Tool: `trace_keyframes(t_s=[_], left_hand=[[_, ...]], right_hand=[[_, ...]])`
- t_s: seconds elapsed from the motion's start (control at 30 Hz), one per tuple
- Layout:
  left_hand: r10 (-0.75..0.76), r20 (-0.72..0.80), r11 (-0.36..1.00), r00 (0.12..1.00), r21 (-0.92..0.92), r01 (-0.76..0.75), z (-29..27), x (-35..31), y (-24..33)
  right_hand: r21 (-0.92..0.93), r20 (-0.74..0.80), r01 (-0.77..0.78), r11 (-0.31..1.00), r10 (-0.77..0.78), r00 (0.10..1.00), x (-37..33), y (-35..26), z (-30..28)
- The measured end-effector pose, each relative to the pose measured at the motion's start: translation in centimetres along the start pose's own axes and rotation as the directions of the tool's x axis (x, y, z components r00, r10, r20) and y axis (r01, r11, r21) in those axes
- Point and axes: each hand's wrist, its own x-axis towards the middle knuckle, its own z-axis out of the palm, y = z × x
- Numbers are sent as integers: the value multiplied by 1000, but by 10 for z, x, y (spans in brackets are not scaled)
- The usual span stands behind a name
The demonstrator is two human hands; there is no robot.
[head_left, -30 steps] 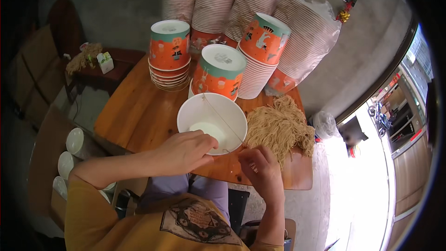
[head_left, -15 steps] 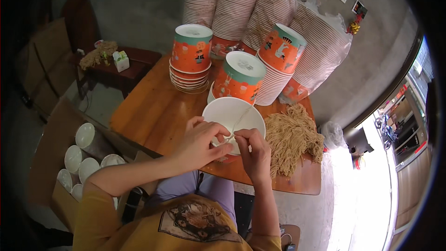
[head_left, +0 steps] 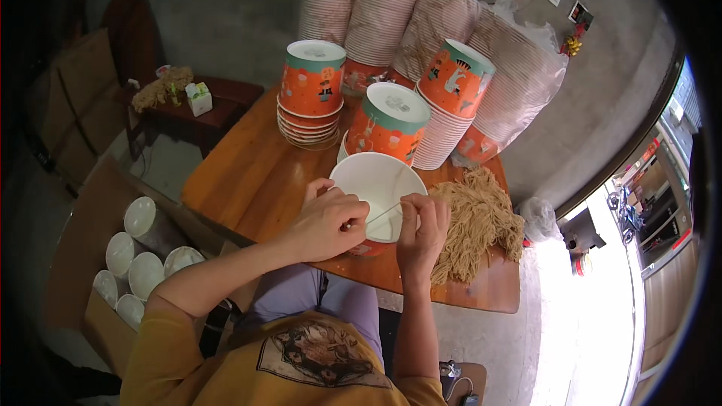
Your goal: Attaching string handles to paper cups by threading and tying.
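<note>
A thin strand of string [head_left: 384, 213] is stretched taut between my two hands. My left hand [head_left: 328, 219] is closed round one end, its fingers curled over the near left rim of an upright paper bucket [head_left: 374, 173], white inside with orange outside. At the bucket's right rim, my right hand [head_left: 423, 227] pinches the strand's other end between thumb and fingers. Just right of that hand lies a heap of tan yarn [head_left: 477, 225]. Behind the bucket stand upside-down orange and green buckets [head_left: 385, 135] in stacks.
Tall plastic-wrapped bucket stacks [head_left: 444, 19] line the back of the wooden table [head_left: 237, 180]. A cardboard box [head_left: 94, 323] with several white-mouthed buckets stands at lower left. A dark bench [head_left: 233, 94] at far left carries more yarn and a white carton [head_left: 198, 99].
My hands have drawn apart, the right one moving right, and the string between them is now pulled straight. The fingers met over the bucket's near rim before.
</note>
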Motion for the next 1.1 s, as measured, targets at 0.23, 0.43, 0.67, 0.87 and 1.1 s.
trace_keyframes(t_s=[0.23,0.43,0.67,0.87,1.1], left_hand=[[168,-132,967,977,-172,-190,8,-2,-7],[358,-104,910,928,-185,-372,18,-2,-24],[426,-79,873,901,-225,-433,-4,6,-33],[436,113,880,893,-262,-396,-85,13,-24],[-95,-479,845,873,-502,-183,-186,9,-116]], right_hand=[[168,53,-144,975,137,989,0,7,2],[109,32,-103,989,100,994,2,4,1],[27,208,1,1000,-7,978,8,-3,-34],[221,623,-79,972,-79,778,9,-33,-43],[456,798,-711,536,107,593,62,-32,77]])
